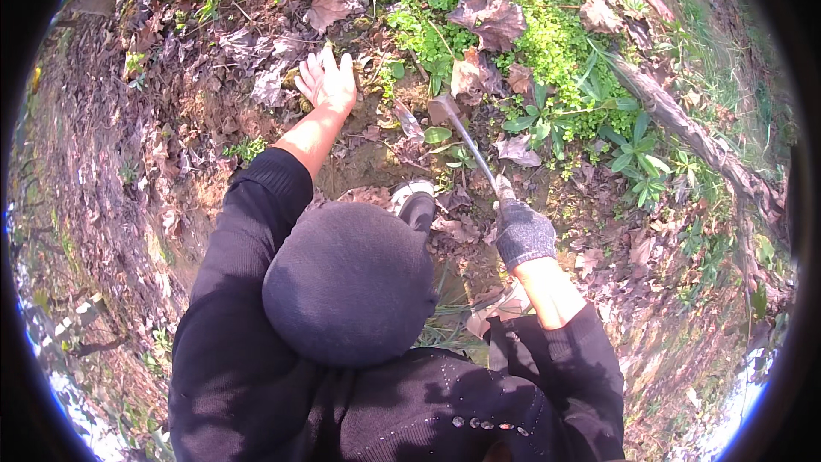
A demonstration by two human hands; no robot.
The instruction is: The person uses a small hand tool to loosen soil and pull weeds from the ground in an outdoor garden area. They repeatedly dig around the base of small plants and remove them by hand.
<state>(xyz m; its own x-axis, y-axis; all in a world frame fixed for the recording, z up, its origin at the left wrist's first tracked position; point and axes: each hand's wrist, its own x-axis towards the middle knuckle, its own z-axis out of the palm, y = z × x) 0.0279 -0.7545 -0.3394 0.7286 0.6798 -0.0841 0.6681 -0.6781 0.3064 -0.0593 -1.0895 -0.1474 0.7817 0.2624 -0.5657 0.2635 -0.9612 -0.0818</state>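
Observation:
My bare left hand (327, 80) is over the soil and dry leaves at upper centre, its fingers apart, with nothing seen in it. My right hand (524, 231), in a dark knitted glove, is closed around the handle of a small hand hoe (473, 146). The hoe's metal shaft slants up and left to its blade (441, 109), which lies among leaves at the edge of low green plants (539, 38). A broad green leaf (437, 135) is just below the blade. Whether the blade's edge is in the soil cannot be told.
A shoe (414, 202) shows between my arms, beside my dark-clad knee (349, 282). A rough woody stem (699, 135) runs down the right side. Brown dry leaves (490, 20) lie on the sloping ground, and a leafy weed (638, 160) grows right of the hoe.

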